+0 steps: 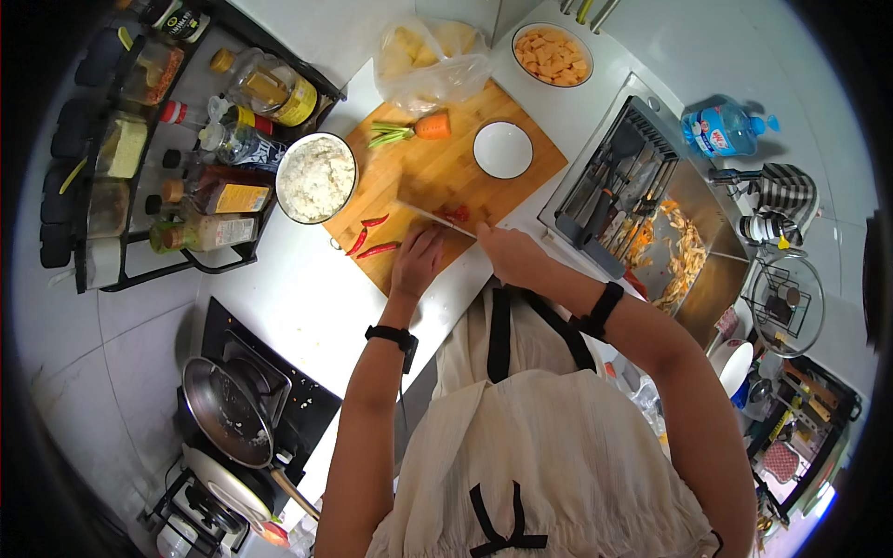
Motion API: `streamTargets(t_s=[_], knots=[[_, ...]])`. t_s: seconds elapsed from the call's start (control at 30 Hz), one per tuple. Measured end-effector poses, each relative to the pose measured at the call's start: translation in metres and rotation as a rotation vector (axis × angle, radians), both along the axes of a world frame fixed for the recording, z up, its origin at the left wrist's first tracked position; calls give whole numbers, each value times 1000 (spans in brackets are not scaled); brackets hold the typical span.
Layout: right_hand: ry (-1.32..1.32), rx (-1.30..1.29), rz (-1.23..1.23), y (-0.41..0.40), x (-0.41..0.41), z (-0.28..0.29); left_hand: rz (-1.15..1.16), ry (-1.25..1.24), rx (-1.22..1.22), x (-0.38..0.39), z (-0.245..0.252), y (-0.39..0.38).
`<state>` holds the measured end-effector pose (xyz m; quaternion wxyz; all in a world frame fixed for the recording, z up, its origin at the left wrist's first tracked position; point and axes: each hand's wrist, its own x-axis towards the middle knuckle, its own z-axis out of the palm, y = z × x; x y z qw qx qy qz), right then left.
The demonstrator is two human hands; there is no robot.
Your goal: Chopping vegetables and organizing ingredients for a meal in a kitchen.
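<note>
My right hand grips a kitchen knife by its handle, which is mostly hidden in the fist. The blade lies low over the wooden cutting board. On the near part of the board rests my left hand, fingers curled beside the blade; what lies under them is hidden. Chopped red chili sits just beyond the knife. Several whole red chilies lie left of my left hand. Farther up the board are a carrot piece with green stalks and a small white bowl.
A bowl of white rice overlaps the board's left edge. Behind stand a plastic bag and a bowl of orange cubes. The sink with peelings is right, a condiment rack left, a frying pan on the stove lower left.
</note>
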<state>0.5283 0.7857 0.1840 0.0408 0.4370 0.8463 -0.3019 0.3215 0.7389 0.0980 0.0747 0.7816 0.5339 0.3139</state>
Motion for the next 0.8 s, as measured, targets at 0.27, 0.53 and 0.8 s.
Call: streamTargets(t_s=[0.27,0.53,0.8], knots=[[111,28,-120,4,8,6,-57,-102,46,-2,10,4],[61,41,13,-10,22,17,269,-78,-9,-24,34,-24],[65,101,70,4,32,3,364,-63,-37,-33,50,-30]])
